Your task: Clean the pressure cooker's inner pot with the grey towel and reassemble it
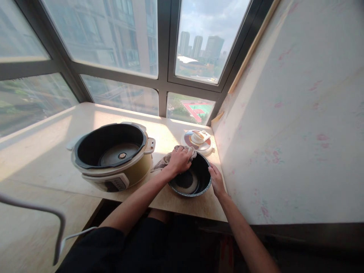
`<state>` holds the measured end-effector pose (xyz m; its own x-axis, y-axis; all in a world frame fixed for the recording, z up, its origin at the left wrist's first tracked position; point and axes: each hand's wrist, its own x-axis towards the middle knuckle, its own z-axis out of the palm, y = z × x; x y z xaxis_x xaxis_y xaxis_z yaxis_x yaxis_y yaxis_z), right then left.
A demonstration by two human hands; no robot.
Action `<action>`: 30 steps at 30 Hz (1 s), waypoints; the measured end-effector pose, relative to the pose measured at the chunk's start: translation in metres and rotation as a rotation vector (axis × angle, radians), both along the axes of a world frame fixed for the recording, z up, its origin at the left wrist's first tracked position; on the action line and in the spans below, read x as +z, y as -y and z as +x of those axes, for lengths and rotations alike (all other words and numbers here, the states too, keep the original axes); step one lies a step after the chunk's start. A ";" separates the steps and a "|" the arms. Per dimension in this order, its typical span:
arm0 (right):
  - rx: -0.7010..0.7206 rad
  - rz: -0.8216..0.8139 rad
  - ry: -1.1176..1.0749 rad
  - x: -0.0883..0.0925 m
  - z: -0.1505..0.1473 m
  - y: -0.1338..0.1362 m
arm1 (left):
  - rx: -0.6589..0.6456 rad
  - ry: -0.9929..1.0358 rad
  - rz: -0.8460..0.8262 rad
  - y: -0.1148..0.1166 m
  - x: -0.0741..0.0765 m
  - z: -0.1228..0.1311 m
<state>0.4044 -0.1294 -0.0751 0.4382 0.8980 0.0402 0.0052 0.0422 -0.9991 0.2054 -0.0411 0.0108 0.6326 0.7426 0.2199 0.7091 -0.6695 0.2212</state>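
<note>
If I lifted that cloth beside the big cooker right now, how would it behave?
The cloth would probably flop and droop, since it bunches in soft folds under the left hand and trails loosely outside the pot. It is likely light, being only crumpled fabric. Rolling seems unlikely, given its irregular shape.

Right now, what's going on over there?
Someone is busy with a dark pot on a windowsill. The left hand holds a cloth at the pot's rim, while the right hand grips its right edge. To the left stands a cooker with its top open. A lid lies just behind the pot, near the wall.
</note>
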 end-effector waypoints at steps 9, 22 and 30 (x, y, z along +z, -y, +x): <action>-0.018 -0.001 -0.017 -0.002 0.002 -0.003 | -0.009 0.099 -0.107 0.010 -0.004 0.055; -0.011 -0.051 -0.028 0.010 -0.006 0.005 | -0.030 0.779 -0.402 0.050 0.025 0.023; -0.029 -0.188 0.244 0.028 -0.002 0.006 | -0.074 1.253 -0.262 0.075 0.066 -0.018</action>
